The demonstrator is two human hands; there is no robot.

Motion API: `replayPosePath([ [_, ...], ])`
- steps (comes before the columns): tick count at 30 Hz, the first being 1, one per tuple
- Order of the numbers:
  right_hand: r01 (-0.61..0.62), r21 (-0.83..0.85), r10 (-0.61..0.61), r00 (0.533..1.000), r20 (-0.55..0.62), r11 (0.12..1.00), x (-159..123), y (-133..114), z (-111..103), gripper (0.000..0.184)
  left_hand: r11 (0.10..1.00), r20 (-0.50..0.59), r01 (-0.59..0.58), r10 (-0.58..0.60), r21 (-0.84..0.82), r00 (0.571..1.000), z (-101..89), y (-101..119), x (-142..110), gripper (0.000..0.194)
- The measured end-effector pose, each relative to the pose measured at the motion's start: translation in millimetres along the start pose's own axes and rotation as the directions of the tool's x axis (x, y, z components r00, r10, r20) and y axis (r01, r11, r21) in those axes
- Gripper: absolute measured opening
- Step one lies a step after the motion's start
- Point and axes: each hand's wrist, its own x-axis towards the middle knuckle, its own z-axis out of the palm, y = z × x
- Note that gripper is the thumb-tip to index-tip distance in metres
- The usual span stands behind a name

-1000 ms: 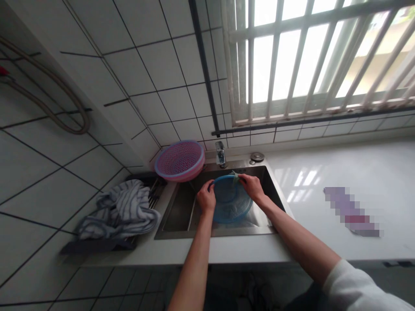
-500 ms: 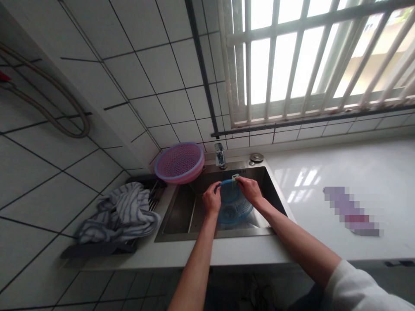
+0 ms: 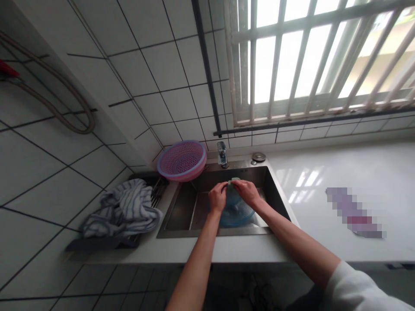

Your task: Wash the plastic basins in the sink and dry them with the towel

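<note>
A see-through blue plastic basket (image 3: 238, 216) is tilted in the steel sink (image 3: 181, 211). My left hand (image 3: 217, 198) is closed around its raised rim. Pinched in my right hand (image 3: 247, 192) is a pale green scrubbing pad (image 3: 234, 179), pressed on the same rim just beside the left fingers. The fingertips of both hands almost meet at the top of the basket. My hands and forearms hide part of the rim and side.
A pink basket (image 3: 183, 160) with a blue rim stands behind the sink's left corner, near the faucet (image 3: 222, 154). A striped towel (image 3: 126, 209) lies on a dark rack at left. A round metal drain strainer (image 3: 258, 157) sits behind the sink; a blurred-out object (image 3: 355, 211) lies on the right counter.
My right hand has slid the green pad left along the rim toward my left hand. The basket seems turned or tilted a little differently, and the camera view has shifted slightly.
</note>
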Motion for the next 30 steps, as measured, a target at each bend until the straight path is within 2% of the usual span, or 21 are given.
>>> replayPosePath([
  [1, 0.014, 0.016, -0.014, 1.0, 0.009, 1.0, 0.7, -0.1, -0.5, 0.034, 1.0, 0.007, -0.005, 0.005, 0.004, 1.0, -1.2, -0.5, 0.3, 0.025],
  [3, -0.025, 0.05, 0.026, 0.999, -0.021, 0.998, 2.7, 6.9, -5.3, 0.032, 0.998, -0.09, 0.066, -0.065, 0.008, 0.994, -8.2, -7.3, 2.5, 0.024],
  [5, -0.113, 0.072, 0.118, 0.99, -0.072, 0.991, 4.0, 17.7, -11.1, 0.031, 0.982, -0.251, 0.186, -0.181, -0.002, 0.951, -15.8, -16.0, 5.3, 0.022],
  [7, -0.167, 0.075, 0.175, 0.978, -0.113, 0.983, 3.8, 22.9, -12.4, 0.031, 0.972, -0.322, 0.234, -0.226, -0.014, 0.919, -17.1, -19.0, 6.4, 0.022],
  [8, -0.158, 0.073, 0.166, 0.979, -0.122, 0.985, 3.3, 21.5, -10.4, 0.031, 0.977, -0.295, 0.211, -0.205, -0.014, 0.933, -14.6, -17.2, 5.9, 0.022],
  [10, -0.081, 0.064, 0.088, 0.99, -0.109, 0.995, 2.4, 12.4, -2.9, 0.031, 0.995, -0.156, 0.102, -0.103, -0.01, 0.982, -5.9, -9.0, 3.6, 0.022],
  [12, 0.005, 0.06, -0.002, 0.998, -0.057, 0.998, 2.4, 2.2, 4.1, 0.031, 1.0, -0.029, 0.021, -0.021, 0.0, 0.999, 1.1, -1.0, 1.4, 0.025],
  [13, 0.022, 0.062, -0.02, 0.999, -0.034, 0.998, 2.9, -0.3, 5.5, 0.031, 1.0, -0.011, 0.015, -0.015, 0.006, 1.0, 1.9, 0.7, 1.0, 0.025],
  [14, 0.013, 0.064, -0.011, 1.0, -0.026, 0.998, 3.6, 0.0, 4.9, 0.031, 0.999, -0.029, 0.033, -0.033, 0.01, 0.999, 0.7, 0.3, 1.2, 0.025],
  [16, -0.066, 0.068, 0.069, 0.996, -0.05, 0.996, 5.0, 8.7, -1.2, 0.031, 0.993, -0.136, 0.119, -0.118, -0.003, 0.984, -6.3, -5.6, 3.2, 0.022],
  [18, -0.167, 0.074, 0.173, 0.981, -0.09, 0.983, 5.4, 21.9, -9.1, 0.031, 0.976, -0.252, 0.218, -0.218, -0.032, 0.943, -13.7, -13.2, 5.9, 0.021],
  [20, -0.238, 0.067, 0.245, 0.962, -0.123, 0.969, 4.4, 30.1, -13.0, 0.03, 0.963, -0.304, 0.266, -0.267, -0.046, 0.915, -15.3, -16.0, 7.6, 0.021],
  [22, -0.24, 0.048, 0.244, 0.96, -0.136, 0.97, 2.8, 27.5, -9.9, 0.029, 0.973, -0.26, 0.227, -0.229, -0.037, 0.938, -10.5, -11.7, 7.0, 0.02],
  [24, -0.165, 0.037, 0.168, 0.98, -0.11, 0.986, 1.8, 16.9, -2.4, 0.031, 0.991, -0.155, 0.131, -0.133, -0.02, 0.979, -4.0, -3.7, 5.0, 0.02],
  [26, -0.063, 0.057, 0.066, 0.996, -0.056, 0.996, 2.1, 7.2, 3.2, 0.034, 0.998, -0.069, 0.06, -0.06, -0.008, 0.996, -1.5, 1.0, 3.2, 0.021],
  [28, -0.043, 0.082, 0.046, 0.998, -0.042, 0.996, 3.3, 6.3, 2.5, 0.034, 0.997, -0.092, 0.075, -0.075, -0.001, 0.993, -4.8, -1.3, 3.4, 0.022],
  [30, -0.115, 0.093, 0.122, 0.99, -0.076, 0.989, 4.5, 14.7, -3.8, 0.031, 0.987, -0.196, 0.159, -0.159, -0.018, 0.968, -10.6, -8.6, 5.3, 0.022],
])
